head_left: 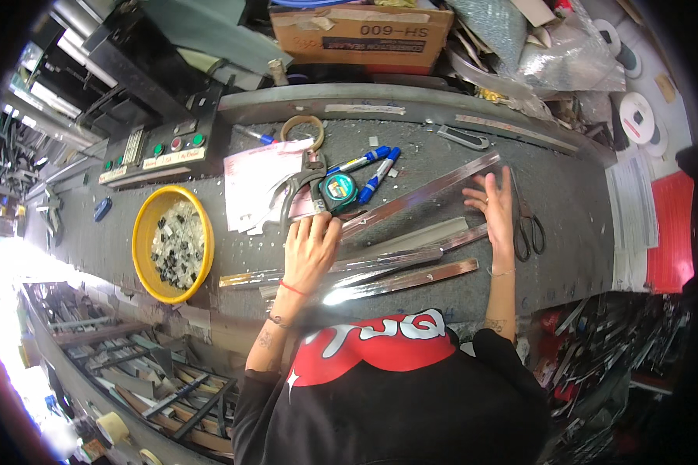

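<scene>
My left hand (pixel 310 249) is closed, with its fingers curled round the left end of a shiny metal strip (pixel 423 194). That strip slants up to the right. Close to its far end, my right hand (pixel 498 213) is open, palm turned inward and fingers apart. Several more metal strips (pixel 402 282) lie beneath and between my forearms. Just beyond my left hand are a tape measure (pixel 338 188) and a grey-handled hand tool (pixel 296 184), partly over pink and white papers (pixel 250 180). Black-handled scissors (pixel 529 232) rest right of my right hand.
A yellow bowl (pixel 138 256) of small clear and black pieces stands at left. Behind it is a machine with a button box (pixel 163 159). Blue markers (pixel 378 178), a tape roll (pixel 302 121) and a utility knife (pixel 463 137) lie farther back. A raised ledge (pixel 295 97) bounds the bench.
</scene>
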Demonstrator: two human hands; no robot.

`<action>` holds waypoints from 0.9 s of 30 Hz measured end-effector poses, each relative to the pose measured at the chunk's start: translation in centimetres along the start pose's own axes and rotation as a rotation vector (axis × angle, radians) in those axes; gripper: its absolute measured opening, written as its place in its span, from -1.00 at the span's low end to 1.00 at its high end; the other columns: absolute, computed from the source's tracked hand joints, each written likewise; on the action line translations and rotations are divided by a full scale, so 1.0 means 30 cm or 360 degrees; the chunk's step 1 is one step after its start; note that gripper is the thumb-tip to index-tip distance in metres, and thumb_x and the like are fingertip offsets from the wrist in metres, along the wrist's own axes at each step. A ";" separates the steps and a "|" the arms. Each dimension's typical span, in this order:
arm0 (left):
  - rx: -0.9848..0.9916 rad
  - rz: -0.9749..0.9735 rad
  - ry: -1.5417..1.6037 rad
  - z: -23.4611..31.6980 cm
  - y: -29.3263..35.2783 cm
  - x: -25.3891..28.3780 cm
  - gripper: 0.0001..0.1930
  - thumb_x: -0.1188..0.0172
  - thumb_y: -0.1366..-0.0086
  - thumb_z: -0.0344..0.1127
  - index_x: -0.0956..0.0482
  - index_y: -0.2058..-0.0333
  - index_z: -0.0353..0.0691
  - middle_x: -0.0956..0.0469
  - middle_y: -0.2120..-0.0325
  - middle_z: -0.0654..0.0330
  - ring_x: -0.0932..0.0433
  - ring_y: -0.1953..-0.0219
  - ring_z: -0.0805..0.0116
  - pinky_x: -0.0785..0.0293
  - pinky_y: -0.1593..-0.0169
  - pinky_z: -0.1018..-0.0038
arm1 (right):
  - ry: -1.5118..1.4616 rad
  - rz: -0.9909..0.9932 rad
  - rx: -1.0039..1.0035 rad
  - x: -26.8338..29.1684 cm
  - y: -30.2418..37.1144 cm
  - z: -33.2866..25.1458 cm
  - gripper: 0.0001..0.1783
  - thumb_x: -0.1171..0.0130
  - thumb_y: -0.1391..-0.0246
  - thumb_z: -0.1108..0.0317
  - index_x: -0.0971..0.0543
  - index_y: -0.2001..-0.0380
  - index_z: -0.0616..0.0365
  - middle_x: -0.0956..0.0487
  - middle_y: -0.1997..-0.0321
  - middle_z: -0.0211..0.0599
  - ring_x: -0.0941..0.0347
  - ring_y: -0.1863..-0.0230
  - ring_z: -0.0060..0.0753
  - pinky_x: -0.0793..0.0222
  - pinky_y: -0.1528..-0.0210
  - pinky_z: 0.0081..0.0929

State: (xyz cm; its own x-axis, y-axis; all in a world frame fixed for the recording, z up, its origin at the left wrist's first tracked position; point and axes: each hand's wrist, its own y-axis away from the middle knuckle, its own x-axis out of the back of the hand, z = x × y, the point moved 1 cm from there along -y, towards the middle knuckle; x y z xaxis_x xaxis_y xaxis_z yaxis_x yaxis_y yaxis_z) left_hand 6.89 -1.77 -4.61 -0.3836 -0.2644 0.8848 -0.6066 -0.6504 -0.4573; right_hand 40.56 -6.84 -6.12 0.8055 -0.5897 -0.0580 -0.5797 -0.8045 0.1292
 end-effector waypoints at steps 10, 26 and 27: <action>0.0545 0.0291 0.0147 -0.096 0.115 0.063 -0.40 -0.21 0.34 -0.61 -0.43 0.17 -0.06 -0.33 0.21 0.13 -0.31 0.16 0.06 -0.28 0.10 0.24 | -0.0916 -0.0377 -0.0069 -0.112 -0.020 -0.025 -0.78 -0.03 -0.16 0.14 -0.41 0.21 -0.01 -0.46 0.22 -0.47 -0.29 0.55 -0.73 -0.20 0.62 -0.74; 0.0880 0.0675 0.3170 -0.087 0.123 0.120 -0.85 -0.03 -0.28 -0.38 -0.41 0.24 -0.33 -0.31 0.04 0.04 -0.49 0.53 0.44 -0.50 0.50 0.64 | -0.1337 -0.0282 -0.0319 -0.086 -0.026 0.057 -0.60 0.03 -0.20 0.14 -0.33 0.08 0.26 -0.43 0.20 -0.34 -0.15 0.61 -0.65 -0.20 0.53 -0.69; 0.0884 0.0624 0.3170 -0.084 0.121 0.134 -0.85 -0.04 -0.28 -0.37 -0.41 0.25 -0.33 -0.33 0.05 0.00 -0.51 0.52 0.42 -0.52 0.49 0.63 | -0.1360 -0.0284 -0.0349 -0.088 -0.026 0.053 -0.59 0.03 -0.20 0.13 -0.33 0.07 0.27 -0.43 0.20 -0.34 -0.15 0.61 -0.65 -0.20 0.52 -0.69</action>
State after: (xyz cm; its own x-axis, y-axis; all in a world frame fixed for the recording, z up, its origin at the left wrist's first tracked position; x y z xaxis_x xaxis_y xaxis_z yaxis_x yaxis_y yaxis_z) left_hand 1.39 -3.38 -2.94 -0.6867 0.2846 -0.6689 -0.2505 -0.9565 -0.1498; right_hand 38.69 -4.76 -7.64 0.4645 -0.3788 -0.8005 -0.3474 -0.9094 0.2288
